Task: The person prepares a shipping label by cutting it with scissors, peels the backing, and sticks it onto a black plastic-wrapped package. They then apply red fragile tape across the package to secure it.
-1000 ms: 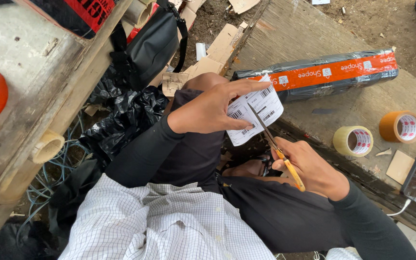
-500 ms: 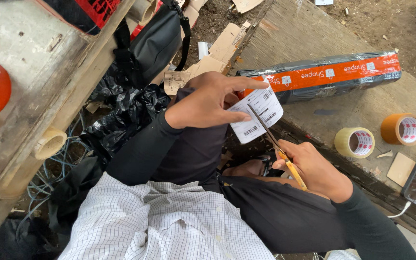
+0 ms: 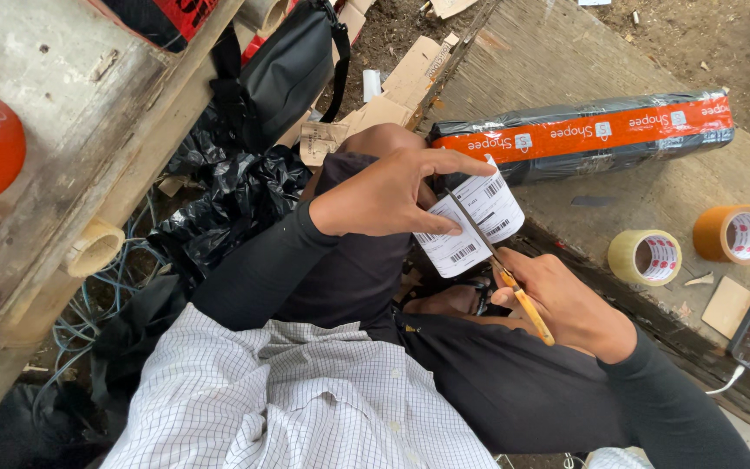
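Scissors (image 3: 501, 265) gripped in right hand (image 3: 566, 304), mid-label (image 3: 470, 221); left hand (image 3: 384, 195) pinching it. Could nick thumb or slice barcodes crookedly.

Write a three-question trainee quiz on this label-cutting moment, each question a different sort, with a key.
1. True or false: the scissors are in the left hand.
2. Multiple choice: what is being cut? A) an orange strap B) a white paper label with barcodes C) a black bag
3. Fill in: beyond the label, on the wooden platform, lies a long black parcel with an ______ band.

Key:
1. False; the right hand works them, and the left pinches the label.
2. B
3. orange
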Action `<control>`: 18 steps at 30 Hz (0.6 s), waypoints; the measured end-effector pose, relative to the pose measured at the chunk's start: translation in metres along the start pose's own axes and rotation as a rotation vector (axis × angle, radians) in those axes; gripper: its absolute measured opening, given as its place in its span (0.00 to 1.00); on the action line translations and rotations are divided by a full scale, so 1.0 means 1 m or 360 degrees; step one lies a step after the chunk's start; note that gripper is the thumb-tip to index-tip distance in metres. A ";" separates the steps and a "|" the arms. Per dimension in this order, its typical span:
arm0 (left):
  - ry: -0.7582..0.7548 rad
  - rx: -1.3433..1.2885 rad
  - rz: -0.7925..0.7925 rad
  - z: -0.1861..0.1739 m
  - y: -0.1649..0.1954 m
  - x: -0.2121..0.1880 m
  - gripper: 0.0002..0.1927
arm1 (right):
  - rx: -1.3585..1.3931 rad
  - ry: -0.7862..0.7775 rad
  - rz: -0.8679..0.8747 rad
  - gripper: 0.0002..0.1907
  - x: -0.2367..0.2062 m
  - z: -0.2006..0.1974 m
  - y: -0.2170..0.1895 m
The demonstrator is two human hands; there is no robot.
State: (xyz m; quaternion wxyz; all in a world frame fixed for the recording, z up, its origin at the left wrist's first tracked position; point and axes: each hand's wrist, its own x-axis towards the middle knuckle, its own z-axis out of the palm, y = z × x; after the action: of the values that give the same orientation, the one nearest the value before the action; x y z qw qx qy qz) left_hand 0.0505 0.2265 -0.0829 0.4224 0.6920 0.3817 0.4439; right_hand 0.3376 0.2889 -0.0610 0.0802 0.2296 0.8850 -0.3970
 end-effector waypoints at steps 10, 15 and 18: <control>0.0015 -0.0282 -0.0043 0.005 -0.008 0.001 0.37 | 0.0047 0.0017 -0.0056 0.22 -0.005 0.001 0.000; -0.0067 -0.0963 -0.0191 0.013 -0.005 0.000 0.38 | 0.0082 -0.0034 0.0038 0.20 -0.004 0.003 0.002; -0.0071 -0.1010 -0.0239 0.018 -0.003 0.000 0.38 | 0.0161 0.0114 -0.0216 0.27 -0.002 0.005 -0.005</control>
State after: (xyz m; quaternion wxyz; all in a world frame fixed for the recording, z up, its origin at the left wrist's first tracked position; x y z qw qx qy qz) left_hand 0.0674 0.2229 -0.0899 0.6568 0.5052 0.2652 0.4930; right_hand 0.3369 0.2813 -0.0601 0.0097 0.1869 0.8797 -0.4371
